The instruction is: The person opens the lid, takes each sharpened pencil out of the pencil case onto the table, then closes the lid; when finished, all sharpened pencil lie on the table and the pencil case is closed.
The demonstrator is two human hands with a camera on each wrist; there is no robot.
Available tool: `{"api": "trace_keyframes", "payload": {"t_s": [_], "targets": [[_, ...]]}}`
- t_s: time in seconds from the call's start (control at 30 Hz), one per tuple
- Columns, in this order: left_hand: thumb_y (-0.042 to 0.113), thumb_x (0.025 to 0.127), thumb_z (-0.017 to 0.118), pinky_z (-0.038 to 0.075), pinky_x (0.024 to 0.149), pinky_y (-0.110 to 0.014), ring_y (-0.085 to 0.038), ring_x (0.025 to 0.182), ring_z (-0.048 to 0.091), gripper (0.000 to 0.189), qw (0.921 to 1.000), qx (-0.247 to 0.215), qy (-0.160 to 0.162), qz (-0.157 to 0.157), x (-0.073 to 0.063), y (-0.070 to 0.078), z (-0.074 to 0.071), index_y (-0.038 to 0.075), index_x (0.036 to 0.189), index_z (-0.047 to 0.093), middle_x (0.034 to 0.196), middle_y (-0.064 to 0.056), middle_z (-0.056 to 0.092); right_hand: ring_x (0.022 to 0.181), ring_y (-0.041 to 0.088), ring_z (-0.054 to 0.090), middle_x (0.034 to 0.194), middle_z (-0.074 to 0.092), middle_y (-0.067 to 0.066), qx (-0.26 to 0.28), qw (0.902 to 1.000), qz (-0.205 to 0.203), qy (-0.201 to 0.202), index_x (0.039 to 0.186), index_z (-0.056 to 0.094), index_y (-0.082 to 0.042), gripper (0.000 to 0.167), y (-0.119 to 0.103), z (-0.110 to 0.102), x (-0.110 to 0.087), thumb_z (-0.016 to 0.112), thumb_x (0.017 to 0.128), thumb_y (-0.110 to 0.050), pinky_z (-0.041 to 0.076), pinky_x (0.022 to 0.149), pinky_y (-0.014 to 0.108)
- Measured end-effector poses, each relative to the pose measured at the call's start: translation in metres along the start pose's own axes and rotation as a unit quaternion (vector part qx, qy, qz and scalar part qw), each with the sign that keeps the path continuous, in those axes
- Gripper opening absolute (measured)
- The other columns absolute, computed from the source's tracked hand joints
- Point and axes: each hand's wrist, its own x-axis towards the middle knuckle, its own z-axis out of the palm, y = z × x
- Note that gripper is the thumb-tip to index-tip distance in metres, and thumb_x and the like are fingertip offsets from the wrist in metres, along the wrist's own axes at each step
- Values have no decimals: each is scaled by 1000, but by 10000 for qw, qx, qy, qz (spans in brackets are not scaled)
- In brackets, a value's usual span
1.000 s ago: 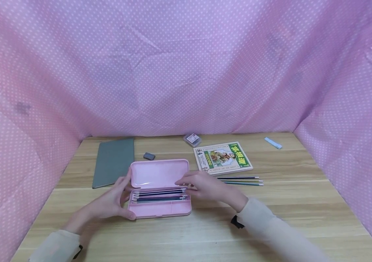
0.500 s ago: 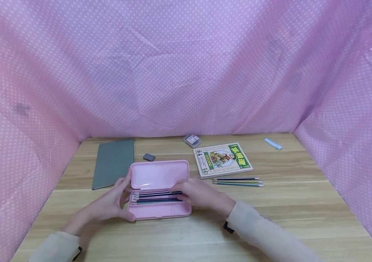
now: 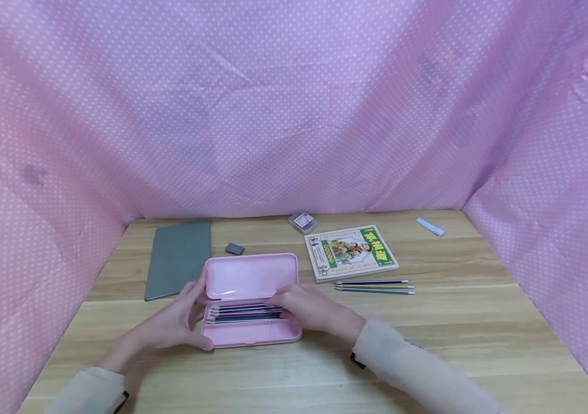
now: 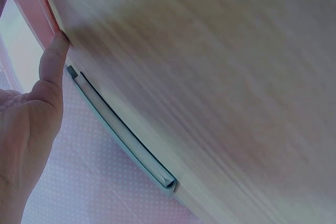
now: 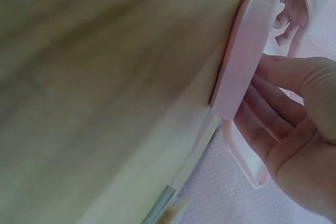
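The pink pencil case [image 3: 239, 334] lies on the table with its lid [image 3: 252, 276] folded back. Several pencils [image 3: 244, 312] fill its rear compartment, points to the left. My left hand [image 3: 172, 322] holds the case's left end, thumb at the front corner and fingers by the lid; in the left wrist view a straight digit touches the case edge. My right hand [image 3: 309, 307] reaches over the right end, thumb and fingers around the eraser ends of the pencils. The case wall [image 5: 247, 51] hides those fingertips in the right wrist view.
To the right lie 3 loose pencils [image 3: 375, 286] below an illustrated book [image 3: 350, 252]. A grey-green notebook [image 3: 179, 259] is at the left, with a dark eraser [image 3: 234, 249] behind the case. A small clear box [image 3: 303, 222] and a pale blue strip [image 3: 430, 226] sit farther back.
My right hand has moved left and slightly down from the case's right edge onto the pencil ends, uncovering the loose pencils' tips. The left hand has stayed on the case.
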Motion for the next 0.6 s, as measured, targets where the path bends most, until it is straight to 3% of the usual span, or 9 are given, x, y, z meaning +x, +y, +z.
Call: {"api": "trace_keyframes", "payload": {"t_s": [0.2,0.37,0.6], "targets": [[29,68,96,35,113,-45,-38,137,42,145,10000,27,9,11,0,0,0,28,161,-16,146,-16,23,75,4,60,95,74,-2,-398,9991,-174,24,120,76,-16,34,-4,0,5,71,91,1,54,67,17],[27,67,96,35,113,-44,-38,136,42,146,10000,-57,5,28,0,1,1,27,161,-16,145,-17,23,68,4,56,89,73,-2,-504,9987,-88,-46,117,77,-17,34,-8,0,8,70,90,3,49,59,17],[26,67,97,35,113,-43,-38,137,40,146,9999,-121,2,22,0,1,0,28,161,-15,146,-16,22,73,5,63,93,75,-2,-810,9967,-47,-70,117,76,-17,31,-12,-1,8,71,92,0,53,64,16]]}}
